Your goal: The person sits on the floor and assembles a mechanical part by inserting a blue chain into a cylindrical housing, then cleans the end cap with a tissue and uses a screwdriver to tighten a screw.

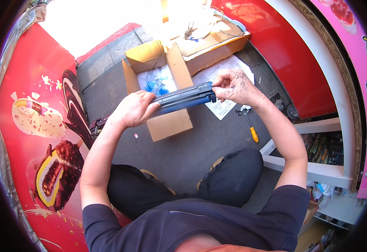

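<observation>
A long black toner cartridge [184, 99] with a blue strip along its near side is held level above an open cardboard box. My left hand [135, 108] is wrapped round its left end, hiding that end. At the right end, my right hand [235, 87] has its thumb and fingers pinched together against the end cap. Whether a small part sits between those fingertips cannot be made out. Dark smudges mark the right hand. Inside the cardboard box [170, 125], white paper is stained with bright blue powder [157, 85].
A screwdriver [254, 133] with an orange handle lies right of the box, near printed sheets [222, 108]. Behind stands a larger carton [215, 52] with cables on top. Red panels [32, 138] flank the left; a white-framed shelf [330, 176] is at right.
</observation>
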{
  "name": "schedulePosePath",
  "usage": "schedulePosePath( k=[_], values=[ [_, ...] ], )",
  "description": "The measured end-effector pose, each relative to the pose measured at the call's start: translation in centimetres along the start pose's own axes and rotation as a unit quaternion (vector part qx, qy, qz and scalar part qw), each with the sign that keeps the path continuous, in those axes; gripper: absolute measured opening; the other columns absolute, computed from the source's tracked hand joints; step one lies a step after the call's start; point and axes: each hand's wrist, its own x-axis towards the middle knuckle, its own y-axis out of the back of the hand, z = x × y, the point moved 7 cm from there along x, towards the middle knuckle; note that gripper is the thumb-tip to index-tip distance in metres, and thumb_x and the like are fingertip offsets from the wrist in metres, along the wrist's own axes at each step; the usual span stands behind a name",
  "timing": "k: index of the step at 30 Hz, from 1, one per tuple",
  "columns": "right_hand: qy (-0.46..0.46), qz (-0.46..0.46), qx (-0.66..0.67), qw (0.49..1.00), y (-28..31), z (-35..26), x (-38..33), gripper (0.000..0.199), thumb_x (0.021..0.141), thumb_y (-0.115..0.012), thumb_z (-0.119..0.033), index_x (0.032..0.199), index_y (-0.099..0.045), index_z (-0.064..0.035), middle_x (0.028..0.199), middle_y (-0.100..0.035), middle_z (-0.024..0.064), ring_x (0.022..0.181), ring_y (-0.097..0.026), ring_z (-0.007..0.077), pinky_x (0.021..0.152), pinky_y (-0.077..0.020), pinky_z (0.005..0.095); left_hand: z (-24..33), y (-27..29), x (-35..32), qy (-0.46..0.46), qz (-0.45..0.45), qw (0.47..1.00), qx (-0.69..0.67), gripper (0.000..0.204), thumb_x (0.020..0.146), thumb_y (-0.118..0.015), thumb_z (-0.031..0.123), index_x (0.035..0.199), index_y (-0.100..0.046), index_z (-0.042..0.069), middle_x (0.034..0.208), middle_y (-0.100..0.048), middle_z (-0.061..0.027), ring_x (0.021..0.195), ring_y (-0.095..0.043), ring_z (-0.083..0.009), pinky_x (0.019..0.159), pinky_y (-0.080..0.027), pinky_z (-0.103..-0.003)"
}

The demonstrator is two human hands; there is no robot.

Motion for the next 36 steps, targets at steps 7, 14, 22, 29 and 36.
schedulePosePath(
  k=[7, 14, 22, 29, 36],
  values=[
    [0.134, 0.072, -0.114, 0.982, 0.1, -0.9, -0.3, 0.011, 0.080, -0.072, -0.002, 0.086, -0.064, -0.0008, 0.077, -0.061, 0.0015, 0.069, -0.062, 0.0042, 0.060, -0.0528, 0.0206, -0.2, -0.1, 0.3, 0.008, 0.008, 1.000, -0.019, 0.037, 0.100, -0.048, 0.035, 0.096, -0.061, 0.001, 0.089, -0.065, -0.0220, 0.091, -0.063, -0.0398, 0.083, -0.051, -0.047],
    [0.176, 0.095, -0.091, 0.976, 0.0, -1.1, -0.6, 0.009, 0.079, -0.072, -0.002, 0.084, -0.064, -0.0008, 0.079, -0.061, 0.0011, 0.069, -0.060, 0.0040, 0.060, -0.0530, 0.0208, 0.0, 0.2, 0.3, -0.001, 0.004, 1.000, -0.022, 0.037, 0.100, -0.048, 0.034, 0.099, -0.063, 0.000, 0.090, -0.065, -0.0218, 0.093, -0.064, -0.0391, 0.083, -0.051, -0.047],
    [0.015, 0.081, -0.046, 0.996, 0.2, -0.2, 0.0, 0.018, 0.080, -0.074, -0.015, 0.082, -0.065, 0.0006, 0.071, -0.068, 0.0069, 0.067, -0.067, 0.0103, 0.063, -0.0555, 0.0256, -0.2, 0.1, 0.3, 0.031, 0.006, 0.999, 0.027, 0.036, 0.099, -0.051, 0.035, 0.103, -0.063, 0.001, 0.095, -0.067, -0.0209, 0.098, -0.064, -0.0377, 0.086, -0.051, -0.046],
    [0.158, 0.113, -0.116, 0.974, 0.8, -1.4, -0.4, 0.015, 0.080, -0.075, -0.010, 0.088, -0.066, -0.0009, 0.079, -0.069, 0.0046, 0.072, -0.066, 0.0081, 0.066, -0.0562, 0.0256, -0.3, 0.2, 0.2, 0.020, 0.008, 1.000, 0.010, 0.036, 0.100, -0.050, 0.034, 0.103, -0.063, 0.000, 0.096, -0.067, -0.0213, 0.099, -0.063, -0.0379, 0.087, -0.051, -0.047],
    [0.093, 0.093, 0.044, 0.990, 2.3, -0.4, -0.7, 0.011, 0.089, -0.074, -0.010, 0.095, -0.070, -0.0016, 0.083, -0.070, 0.0032, 0.072, -0.066, 0.0064, 0.063, -0.0565, 0.0220, -0.8, 0.6, 0.0, 0.028, 0.020, 0.999, -0.014, 0.036, 0.100, -0.048, 0.032, 0.105, -0.063, -0.001, 0.097, -0.067, -0.0226, 0.100, -0.063, -0.0393, 0.087, -0.050, -0.047]
  ],
)
